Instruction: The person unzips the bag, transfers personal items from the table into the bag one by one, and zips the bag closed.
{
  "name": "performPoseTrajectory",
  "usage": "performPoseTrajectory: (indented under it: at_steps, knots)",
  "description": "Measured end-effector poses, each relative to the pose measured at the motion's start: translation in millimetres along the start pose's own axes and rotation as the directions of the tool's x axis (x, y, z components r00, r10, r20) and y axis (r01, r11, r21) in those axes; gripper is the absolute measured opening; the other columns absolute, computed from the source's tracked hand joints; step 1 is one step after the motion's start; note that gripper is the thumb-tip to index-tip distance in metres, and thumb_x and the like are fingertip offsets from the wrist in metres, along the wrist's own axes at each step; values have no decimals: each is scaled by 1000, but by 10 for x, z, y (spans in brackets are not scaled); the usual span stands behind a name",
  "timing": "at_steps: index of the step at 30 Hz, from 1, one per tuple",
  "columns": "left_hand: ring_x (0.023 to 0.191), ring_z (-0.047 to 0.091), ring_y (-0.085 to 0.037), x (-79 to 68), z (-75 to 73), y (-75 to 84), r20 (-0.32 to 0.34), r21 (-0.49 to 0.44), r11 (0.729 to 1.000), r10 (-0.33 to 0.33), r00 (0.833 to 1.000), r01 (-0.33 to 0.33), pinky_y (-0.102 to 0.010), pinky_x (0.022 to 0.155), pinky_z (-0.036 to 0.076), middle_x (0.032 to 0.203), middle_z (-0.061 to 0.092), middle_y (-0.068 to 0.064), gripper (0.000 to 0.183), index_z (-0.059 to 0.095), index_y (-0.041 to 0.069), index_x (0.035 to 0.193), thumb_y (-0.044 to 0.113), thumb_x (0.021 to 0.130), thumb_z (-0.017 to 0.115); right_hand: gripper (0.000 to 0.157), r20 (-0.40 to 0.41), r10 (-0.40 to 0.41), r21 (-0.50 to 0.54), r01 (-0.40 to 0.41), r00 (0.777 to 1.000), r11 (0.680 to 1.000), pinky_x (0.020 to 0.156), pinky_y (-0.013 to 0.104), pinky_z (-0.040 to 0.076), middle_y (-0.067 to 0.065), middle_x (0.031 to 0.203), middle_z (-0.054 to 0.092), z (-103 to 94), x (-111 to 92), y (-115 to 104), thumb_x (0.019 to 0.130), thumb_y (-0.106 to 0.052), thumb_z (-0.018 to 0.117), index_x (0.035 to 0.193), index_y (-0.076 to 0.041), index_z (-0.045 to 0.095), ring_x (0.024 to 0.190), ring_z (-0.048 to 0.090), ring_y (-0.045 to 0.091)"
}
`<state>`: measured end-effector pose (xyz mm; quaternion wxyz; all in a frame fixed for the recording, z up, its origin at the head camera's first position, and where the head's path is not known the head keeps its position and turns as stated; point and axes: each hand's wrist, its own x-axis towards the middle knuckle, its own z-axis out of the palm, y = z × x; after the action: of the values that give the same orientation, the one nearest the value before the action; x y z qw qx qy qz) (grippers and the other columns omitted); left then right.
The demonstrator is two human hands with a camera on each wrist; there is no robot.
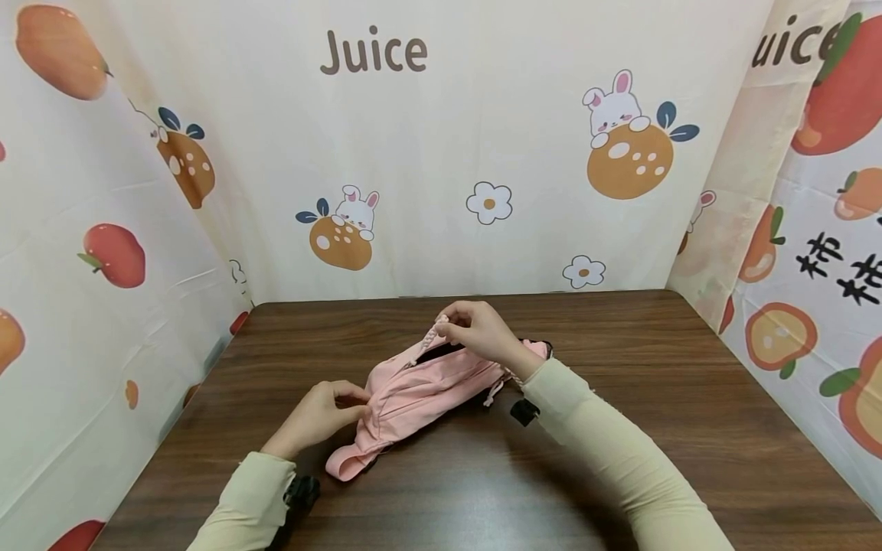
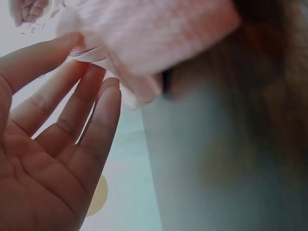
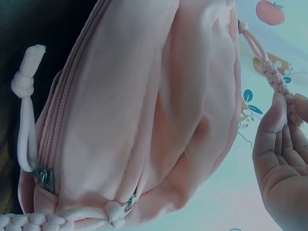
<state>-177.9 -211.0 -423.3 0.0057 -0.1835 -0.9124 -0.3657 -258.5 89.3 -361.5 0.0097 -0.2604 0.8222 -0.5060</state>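
A pink fabric waist bag [image 1: 434, 386] lies slantwise on the table, its near end marked by a wide strap loop [image 1: 347, 461]. Along the top a dark slit shows where the bag is unzipped. Thumb and fingertips of my left hand [image 1: 320, 417] pinch the cloth at the bag's left end; in the left wrist view the other fingers stretch out beside it. Above the opening, my right hand [image 1: 478, 330] pinches a braided zipper pull [image 3: 275, 77], drawn taut from the bag. In the right wrist view, a knotted cord pull [image 3: 24, 96] hangs from another zipper. The bag's inside is hidden.
The dark wooden table [image 1: 661, 428] reaches back to a printed cloth backdrop [image 1: 427, 153] with fruit, rabbits and flowers. Similar cloth stands along the left and right sides. Dark wrist straps [image 1: 301, 491] sit over both pale sleeves.
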Motion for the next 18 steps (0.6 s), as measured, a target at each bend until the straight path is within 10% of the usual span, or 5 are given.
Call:
performPoseTrajectory:
  at_steps: [8, 18]
  knots:
    - [88, 63, -5, 44, 23, 99, -28, -42, 999, -16, 999, 15, -22, 76, 51, 97, 74, 3, 23, 75, 17, 100, 32, 84, 77, 16, 9, 4, 6, -4, 1000, 1000, 58, 25, 47, 12, 82, 70, -8, -22, 13, 91, -21, 70, 100, -7, 70, 66, 64, 16]
    - [78, 61, -4, 70, 63, 139, -60, -42, 999, -6, 998, 4, -20, 70, 50, 87, 72, 3, 15, 75, 13, 92, 25, 83, 78, 13, -4, -6, -3, 6, 1000, 1000, 59, 25, 49, 11, 82, 70, -31, -36, 3, 91, -17, 69, 99, -7, 70, 72, 68, 32]
